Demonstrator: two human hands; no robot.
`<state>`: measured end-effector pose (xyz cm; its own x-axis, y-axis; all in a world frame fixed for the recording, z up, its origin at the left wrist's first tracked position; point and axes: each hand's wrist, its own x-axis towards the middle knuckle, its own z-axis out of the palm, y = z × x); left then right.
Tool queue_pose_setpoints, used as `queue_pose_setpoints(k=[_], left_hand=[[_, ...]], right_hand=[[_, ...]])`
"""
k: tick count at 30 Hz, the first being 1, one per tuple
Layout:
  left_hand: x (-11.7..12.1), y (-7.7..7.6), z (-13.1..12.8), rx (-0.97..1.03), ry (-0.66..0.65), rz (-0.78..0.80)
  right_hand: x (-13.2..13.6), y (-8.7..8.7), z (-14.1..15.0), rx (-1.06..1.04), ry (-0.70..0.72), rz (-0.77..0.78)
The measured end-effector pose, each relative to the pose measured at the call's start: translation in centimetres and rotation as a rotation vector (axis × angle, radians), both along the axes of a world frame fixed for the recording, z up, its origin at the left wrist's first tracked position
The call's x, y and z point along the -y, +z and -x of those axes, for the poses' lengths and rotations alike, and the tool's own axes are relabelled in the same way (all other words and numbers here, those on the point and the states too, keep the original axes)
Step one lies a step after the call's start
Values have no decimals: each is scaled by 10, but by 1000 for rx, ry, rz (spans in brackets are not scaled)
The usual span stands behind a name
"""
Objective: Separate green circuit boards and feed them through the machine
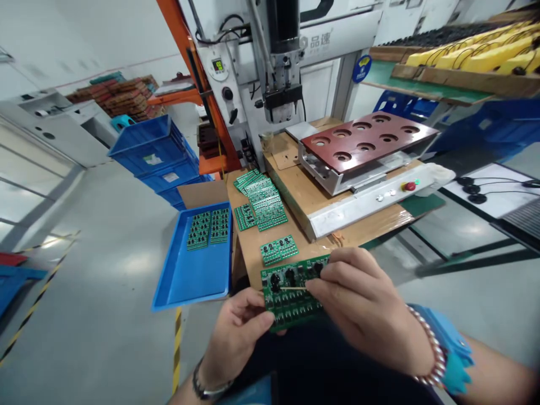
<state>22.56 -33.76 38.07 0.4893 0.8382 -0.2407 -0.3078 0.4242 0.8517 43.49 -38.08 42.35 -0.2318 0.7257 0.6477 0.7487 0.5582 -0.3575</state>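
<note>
PCB (291, 312) btwn hands, nr bench (248, 247)

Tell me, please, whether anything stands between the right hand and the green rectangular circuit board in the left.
Nothing visible does: the right hand is at one end of the green rectangular circuit board, its thin pale stick pointing at a round black component near the left hand.

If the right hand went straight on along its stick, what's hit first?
The thin stick in the right hand would probably meet the black part at the left end of the green board; whether they already touch is unclear.
</note>
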Motion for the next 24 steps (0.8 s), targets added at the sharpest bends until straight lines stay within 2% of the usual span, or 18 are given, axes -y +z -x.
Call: queue_pose_setpoints(k=[24], left_hand=[[0, -3, 3, -16, 2, -20]], right_hand=[[0, -3, 3, 3, 5, 20]])
